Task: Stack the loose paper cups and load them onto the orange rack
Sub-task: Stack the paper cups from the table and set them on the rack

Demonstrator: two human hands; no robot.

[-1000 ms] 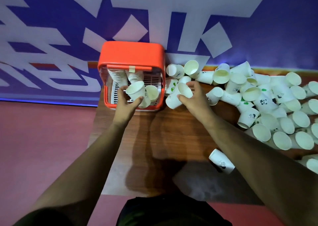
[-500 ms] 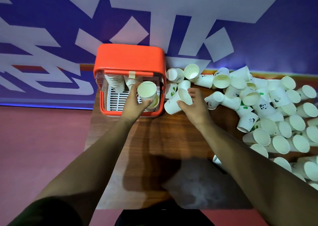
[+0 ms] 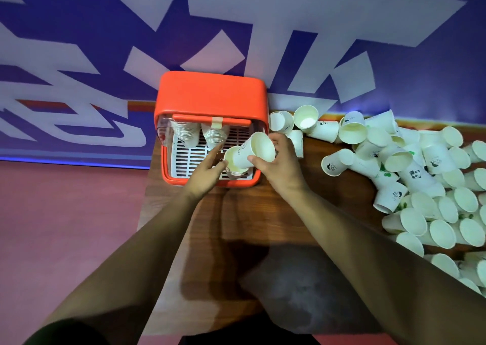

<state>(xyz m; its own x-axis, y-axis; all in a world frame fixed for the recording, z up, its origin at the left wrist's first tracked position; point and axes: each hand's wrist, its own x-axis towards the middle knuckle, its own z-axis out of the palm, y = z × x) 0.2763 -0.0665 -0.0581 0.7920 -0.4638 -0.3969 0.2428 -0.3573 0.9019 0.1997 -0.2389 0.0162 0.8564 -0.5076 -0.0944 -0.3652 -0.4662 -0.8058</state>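
Observation:
The orange rack [image 3: 210,92] stands on the wooden table [image 3: 236,239] against the wall, its white slatted floor showing. Two stacks of paper cups [image 3: 185,133] hang at its back. My right hand [image 3: 278,166] grips a white paper cup [image 3: 256,150] tilted on its side, with its base going into the cup stack [image 3: 232,164] at the rack's front right. My left hand [image 3: 207,171] holds that stack from the left. A big pile of loose cups [image 3: 410,171] covers the table's right side.
A blue and white patterned wall rises right behind the rack. Red floor lies left of the table. A few loose cups [image 3: 305,118] lie just right of the rack. A dark stain or shadow marks the table's near part.
My right hand has carried its cup left from the table to the rack's front and tipped it into the stack. My left hand has lowered its cup into the rack's front right corner.

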